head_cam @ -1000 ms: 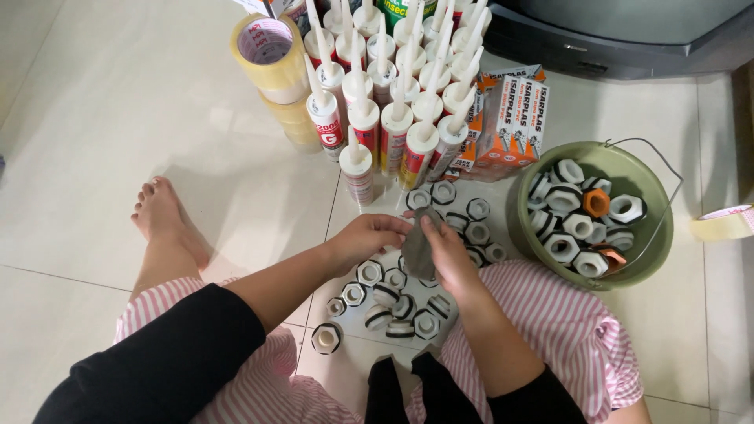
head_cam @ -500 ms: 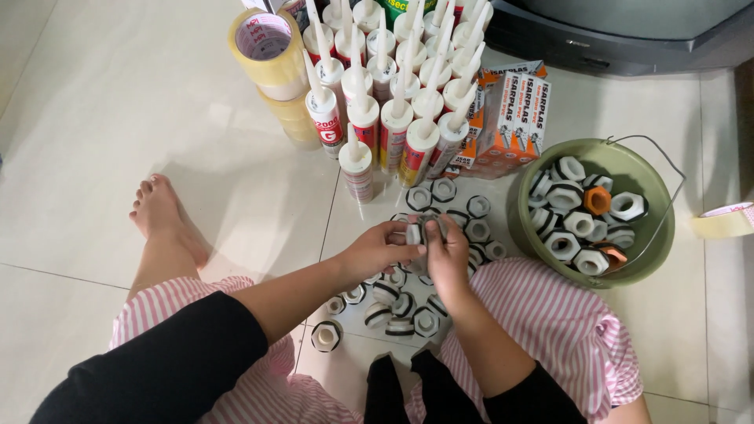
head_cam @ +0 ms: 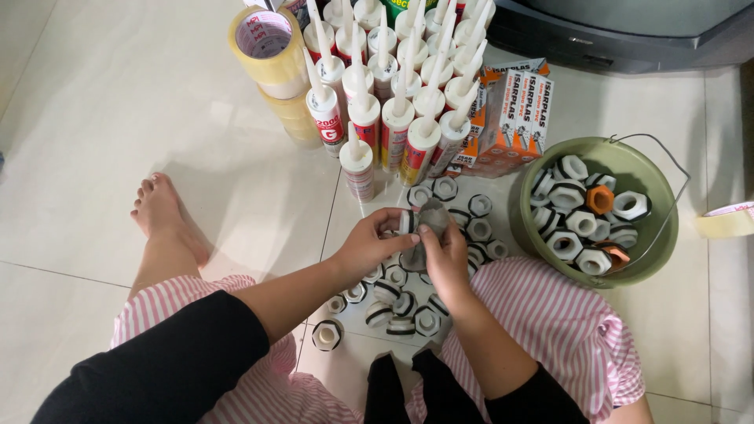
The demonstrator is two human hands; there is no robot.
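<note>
Fittings of white plastic with black rings are lying scattered on the tiled floor (head_cam: 118, 102) directly under and around the hands, and one such white fitting (head_cam: 407, 222) is being gripped by the left hand (head_cam: 369, 245), fingers closing around it from the side. Touching it from the right, the right hand (head_cam: 446, 257) is pinching a greyish, translucent piece (head_cam: 431, 222); what exactly that piece is cannot be told. Both hands are meeting just above the loose fittings (head_cam: 400, 302), between the person's knees in pink-striped trousers (head_cam: 565, 330). Beyond the hands, a cluster of sealant cartridges (head_cam: 393, 86) with long white nozzles is standing upright, and to the left of those a stack of tape rolls (head_cam: 271, 55) is sitting. Just beyond and to the right of the hands, orange and white boxes (head_cam: 510, 110) are leaning together. To the right of the hands, a green bucket (head_cam: 542, 235) is holding more hexagonal fittings, mostly white, a couple orange. Well to the left of the hands, a bare foot (head_cam: 161, 208) is resting on the floor.
</note>
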